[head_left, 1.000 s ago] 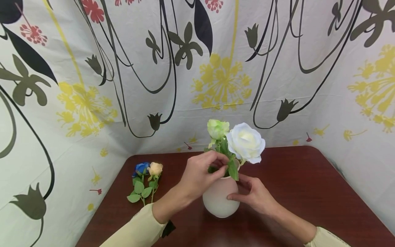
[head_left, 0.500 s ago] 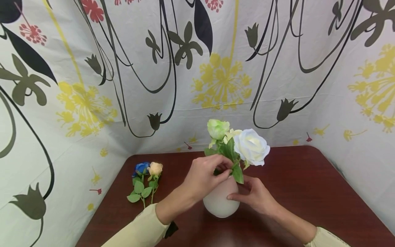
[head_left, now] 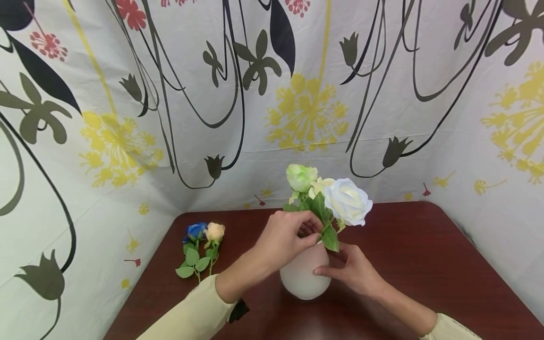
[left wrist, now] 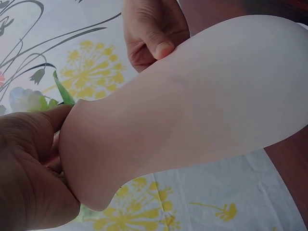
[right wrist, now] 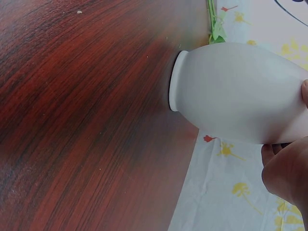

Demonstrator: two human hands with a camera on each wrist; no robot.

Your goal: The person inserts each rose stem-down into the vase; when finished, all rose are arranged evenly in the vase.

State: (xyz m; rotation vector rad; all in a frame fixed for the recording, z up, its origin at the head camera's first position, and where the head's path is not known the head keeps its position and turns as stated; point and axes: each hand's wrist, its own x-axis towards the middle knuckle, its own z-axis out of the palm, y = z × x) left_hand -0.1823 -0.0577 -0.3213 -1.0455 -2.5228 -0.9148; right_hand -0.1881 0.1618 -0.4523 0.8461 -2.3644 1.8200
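Note:
A white vase [head_left: 305,276] stands upright on the dark red table. My left hand [head_left: 286,238] is at its mouth, thumb and fingers pinching the stem of the large white rose [head_left: 347,201], whose bloom leans out to the right. A green leaf [head_left: 330,239] hangs over the rim beside the fingertips. Behind, a pale green rose [head_left: 301,177] and a cream flower [head_left: 319,187], partly covered, also rise from the vase. My right hand [head_left: 359,271] holds the vase's right side, thumb in front. In the left wrist view the vase [left wrist: 192,106] hides most of the stems.
On the table's left lie a blue rose [head_left: 196,231] and a peach rose [head_left: 214,232] with leafy stems. A patterned cloth [head_left: 255,118] hangs behind the table [head_left: 403,245] and down both sides.
The white rose has tilted right and dropped slightly, uncovering the cream flower. My left hand has shifted a little to the right with its stem. The right hand stays on the vase.

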